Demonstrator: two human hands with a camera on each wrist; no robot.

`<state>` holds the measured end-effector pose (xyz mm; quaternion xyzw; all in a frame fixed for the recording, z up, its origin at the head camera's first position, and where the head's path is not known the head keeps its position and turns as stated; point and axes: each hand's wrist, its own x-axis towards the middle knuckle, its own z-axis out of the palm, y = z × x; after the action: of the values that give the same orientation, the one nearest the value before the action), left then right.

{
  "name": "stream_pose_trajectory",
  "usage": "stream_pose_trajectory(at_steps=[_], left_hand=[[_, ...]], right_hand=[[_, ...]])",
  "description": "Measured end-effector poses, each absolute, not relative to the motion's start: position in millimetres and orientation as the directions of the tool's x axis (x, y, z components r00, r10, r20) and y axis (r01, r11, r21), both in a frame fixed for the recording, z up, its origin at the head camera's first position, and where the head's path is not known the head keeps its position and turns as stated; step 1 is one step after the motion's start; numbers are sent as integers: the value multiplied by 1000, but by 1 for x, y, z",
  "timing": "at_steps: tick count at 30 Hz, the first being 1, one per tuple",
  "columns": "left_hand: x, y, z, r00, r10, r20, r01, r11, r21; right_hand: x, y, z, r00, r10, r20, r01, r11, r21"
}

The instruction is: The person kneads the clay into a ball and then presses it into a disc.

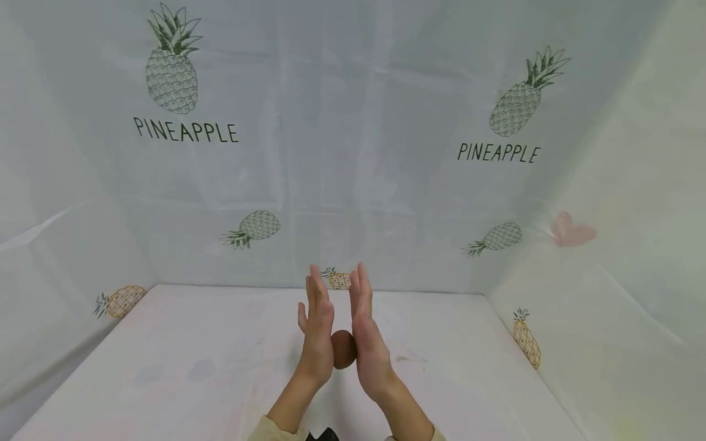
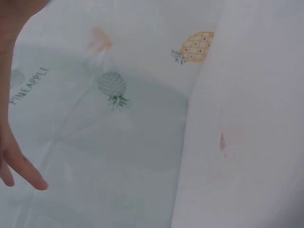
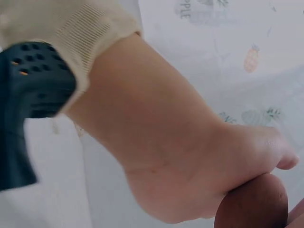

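A smooth, brown, rounded lump (image 1: 344, 350), close to a ball in shape, is held between two facing palms in the head view. My left hand (image 1: 318, 331) presses it from the left, fingers straight and pointing up and away. From the other side the palm of my right hand (image 1: 368, 340) bears on it, its fingers likewise straight. Above the lump the fingertips stand apart. In the right wrist view the brown lump (image 3: 254, 204) shows under the heel of the right hand (image 3: 199, 166). Only part of the left hand (image 2: 14, 152) enters the left wrist view, without the lump.
Below the hands spreads a white-covered table (image 1: 209, 343) with faint stains. Pale sheeting (image 1: 342, 153) printed with pineapples hangs behind it and along both sides. A dark device (image 3: 38, 80) sits at the right sleeve cuff (image 3: 90, 38).
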<state>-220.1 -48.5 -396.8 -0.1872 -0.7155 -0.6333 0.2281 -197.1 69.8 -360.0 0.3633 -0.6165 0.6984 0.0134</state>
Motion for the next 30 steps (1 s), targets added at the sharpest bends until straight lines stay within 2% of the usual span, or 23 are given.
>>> stream_pose_trajectory(at_steps=[5,9,15,23,30], left_hand=[[-217,-34,-402,-809,31,587,582,184,792],[-210,-29,-402,-778,103,620,628,153,763],[-199,-33,-387,-721,113,683,692,150,706],[-212,-58,-383,-760,23,650,650,68,757],[-220,-59,-392,-791,28,612,612,49,789]], right_hand=[[-203,79,-360,-750,-348,563,-492,-276,-826],[-212,82,-365,-776,-308,550,-464,-311,-829],[-221,73,-377,-796,-384,468,-347,-344,-872],[-208,59,-378,-750,-483,452,-368,-262,-892],[-199,64,-367,-716,-464,522,-436,-287,-853]])
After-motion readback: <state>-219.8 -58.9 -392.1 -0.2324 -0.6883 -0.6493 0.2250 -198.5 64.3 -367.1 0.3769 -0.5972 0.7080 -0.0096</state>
